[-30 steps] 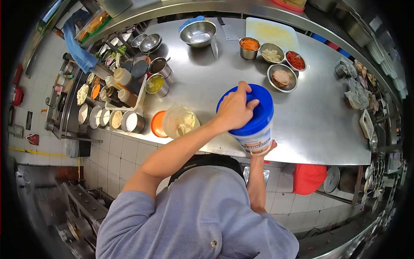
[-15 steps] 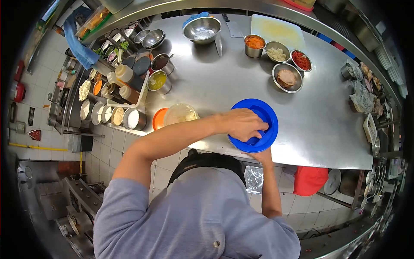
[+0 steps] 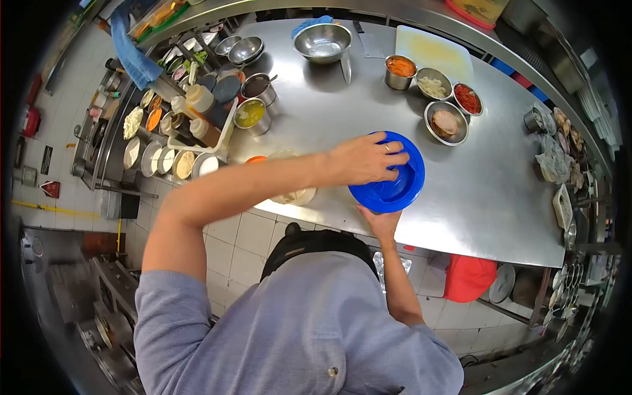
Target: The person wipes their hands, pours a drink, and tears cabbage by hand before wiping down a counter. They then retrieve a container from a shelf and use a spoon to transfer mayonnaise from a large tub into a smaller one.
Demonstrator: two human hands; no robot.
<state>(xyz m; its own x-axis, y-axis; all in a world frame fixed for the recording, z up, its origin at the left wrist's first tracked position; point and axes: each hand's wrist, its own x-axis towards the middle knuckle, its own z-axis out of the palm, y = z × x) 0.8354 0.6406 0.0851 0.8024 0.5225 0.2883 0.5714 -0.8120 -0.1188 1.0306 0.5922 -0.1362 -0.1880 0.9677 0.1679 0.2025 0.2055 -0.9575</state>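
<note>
A round blue plastic container (image 3: 388, 195) with a broad rim and sunken middle is held over the table's near edge. My left hand (image 3: 368, 160), a ring on one finger, reaches across from the left and grips its left side, fingers bent over the rim into the hollow. From below, my right hand (image 3: 382, 222) holds the near side; its fingertips are hidden under the container. Behind my left forearm, a pale round tub (image 3: 299, 197) and an orange rim (image 3: 257, 158) are partly covered.
Beyond are bowls of sliced meat (image 3: 445, 123), red strips (image 3: 468, 100), pale pieces (image 3: 432, 87) and orange pieces (image 3: 400, 66). A cutting board (image 3: 434, 49), a steel bowl (image 3: 322, 43) and a knife (image 3: 346, 68) lie farther back. Sauce bottles (image 3: 199, 99) and pots stand left.
My left hand has turned and shifted up and left on the container, its fingers now over the left rim. My right hand has moved slightly up and left, and the whole view has shifted.
</note>
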